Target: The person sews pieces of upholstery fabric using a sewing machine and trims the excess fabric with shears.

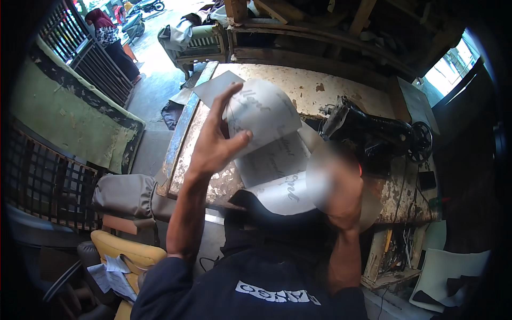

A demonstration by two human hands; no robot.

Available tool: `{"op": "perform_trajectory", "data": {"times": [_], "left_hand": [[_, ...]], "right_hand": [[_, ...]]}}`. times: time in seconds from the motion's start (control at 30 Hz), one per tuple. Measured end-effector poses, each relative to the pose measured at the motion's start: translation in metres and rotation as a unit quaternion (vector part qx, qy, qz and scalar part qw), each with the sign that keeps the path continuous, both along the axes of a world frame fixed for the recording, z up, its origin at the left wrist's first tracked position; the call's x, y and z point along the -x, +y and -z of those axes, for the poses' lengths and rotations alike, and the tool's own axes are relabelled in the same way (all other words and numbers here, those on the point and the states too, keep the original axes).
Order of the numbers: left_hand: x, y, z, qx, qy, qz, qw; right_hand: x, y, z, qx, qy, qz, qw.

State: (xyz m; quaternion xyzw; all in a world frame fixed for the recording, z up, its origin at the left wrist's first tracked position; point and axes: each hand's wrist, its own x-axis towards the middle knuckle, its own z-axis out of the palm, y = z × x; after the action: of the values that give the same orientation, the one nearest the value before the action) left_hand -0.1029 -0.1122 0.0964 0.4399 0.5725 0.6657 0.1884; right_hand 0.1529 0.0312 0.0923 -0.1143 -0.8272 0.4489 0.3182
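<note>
A curled sheet of silver-grey upholstery material point(261, 109), its pale underside printed with dark script, bends up over the worktable in front of me. Against its left edge is my left hand point(213, 136), thumb and fingers spread apart. Another part of the sheet rolls toward my body, with a dark edge below it. My right hand point(341, 181) is at the right end of this roll; blur hides its fingers and whatever they hold. A black sewing machine point(368, 128) with a handwheel stands just beyond the right hand.
The worn worktable point(213, 186) has peeling paint. A yellow cushion point(128, 250) with papers and a grey padded piece point(125, 194) are at lower left. An open drawer point(394, 256) holds tools at right. A person point(112, 48) stands outside by the gate.
</note>
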Motion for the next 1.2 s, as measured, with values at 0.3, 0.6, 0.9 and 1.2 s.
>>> {"op": "perform_trajectory", "data": {"times": [0.3, 0.6, 0.9, 1.2], "left_hand": [[-0.068, -0.051, 0.034, -0.096, -0.218, 0.008, 0.971], [-0.065, -0.06, 0.027, -0.094, -0.373, 0.032, 0.922], [-0.072, -0.059, 0.016, -0.136, -0.375, 0.023, 0.917], [-0.075, -0.065, 0.016, -0.116, -0.38, 0.025, 0.917]], "right_hand": [[0.079, -0.037, 0.007, 0.011, 0.057, 0.003, 0.998], [0.088, -0.055, 0.007, 0.083, 0.064, 0.037, 0.994], [0.091, -0.064, 0.015, 0.121, 0.094, 0.04, 0.987], [0.092, -0.066, 0.013, 0.123, 0.091, 0.013, 0.988]]}}
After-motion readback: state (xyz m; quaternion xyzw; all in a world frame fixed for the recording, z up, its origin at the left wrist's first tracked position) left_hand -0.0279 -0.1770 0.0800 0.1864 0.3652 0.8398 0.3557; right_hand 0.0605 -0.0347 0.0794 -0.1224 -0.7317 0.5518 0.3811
